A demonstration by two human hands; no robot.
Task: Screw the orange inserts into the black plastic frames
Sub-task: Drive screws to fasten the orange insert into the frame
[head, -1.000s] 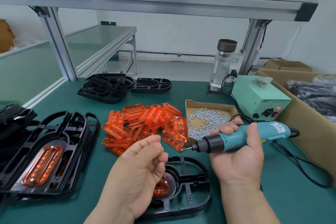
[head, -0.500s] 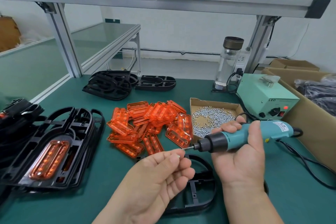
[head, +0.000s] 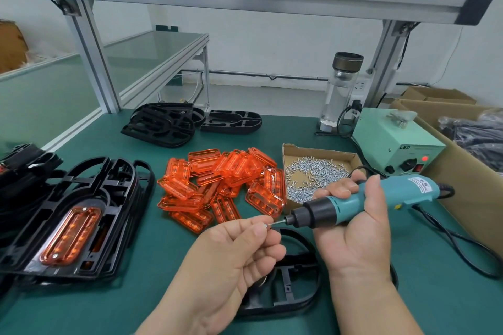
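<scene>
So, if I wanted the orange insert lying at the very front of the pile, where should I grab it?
Probably from above, thumb and finger pinching its two long edges. This orange insert lies flat on the green mat, long and narrow, so its width is easy to span. Its near edge is free; other inserts overlap its far side.

Bright even light, soft shadows, sharp focus, wide-angle bending at edges

Between the left hand (head: 231,261) and right hand (head: 351,228), the gripped screwdriver (head: 351,205) and pinched screw (head: 265,226) close the gap. Beyond them orange inserts (head: 217,187) and a screw box (head: 321,150) block the way; a black frame (head: 285,288) lies beneath. Bare surface (head: 168,261) opens left; a cable (head: 450,238) crosses the right.
</scene>
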